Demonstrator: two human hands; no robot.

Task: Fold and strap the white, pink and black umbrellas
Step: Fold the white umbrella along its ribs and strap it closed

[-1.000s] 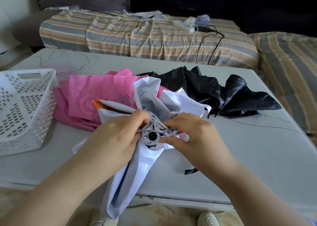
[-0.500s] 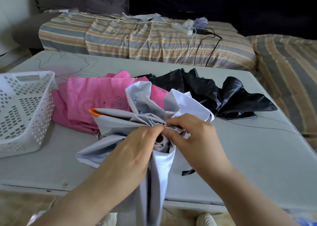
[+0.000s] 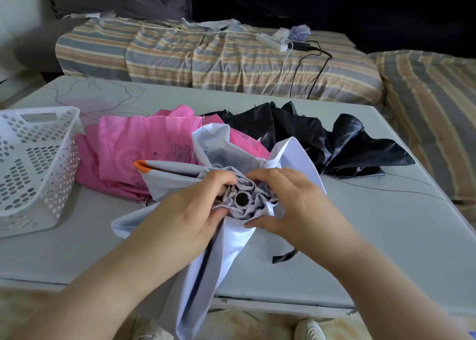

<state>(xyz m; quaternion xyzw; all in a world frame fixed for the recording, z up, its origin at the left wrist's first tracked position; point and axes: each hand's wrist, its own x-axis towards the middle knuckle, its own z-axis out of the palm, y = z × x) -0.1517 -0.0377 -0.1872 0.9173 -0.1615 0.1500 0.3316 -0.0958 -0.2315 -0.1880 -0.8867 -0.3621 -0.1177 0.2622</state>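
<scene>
**Both hands gathering the white umbrella at its tip**

The left hand (image 3: 190, 210) is curling its fingers and thumb around the bunched cloth of the white umbrella (image 3: 226, 249), from the 9 o'clock side of the black round cap (image 3: 241, 199) in the middle of the folds. The right hand (image 3: 291, 205) is doing the same from the 3 o'clock side; its fingers are bending over the top of the folds and its thumb is pressing the cloth from below. The two hands are almost meeting above the cap.

The white umbrella is lying at the near edge of the table (image 3: 373, 249), and its loose panels are spreading out; one is hanging over the edge at 6 o'clock. A small orange corner (image 3: 141, 165) is showing at 10 o'clock from the hands. A black strap (image 3: 284, 256) is lying on the table at 5 o'clock from the right hand.

The pink umbrella (image 3: 134, 146) is lying unfolded at 11 o'clock, partly under the white one. The black umbrella (image 3: 334, 143) is lying unfolded at 1 o'clock. A white perforated basket (image 3: 38, 164) is standing at 9 o'clock, at the left table edge. Beyond the table, a striped sofa (image 3: 206, 56) is carrying a white power strip (image 3: 273, 41) with cables.
</scene>
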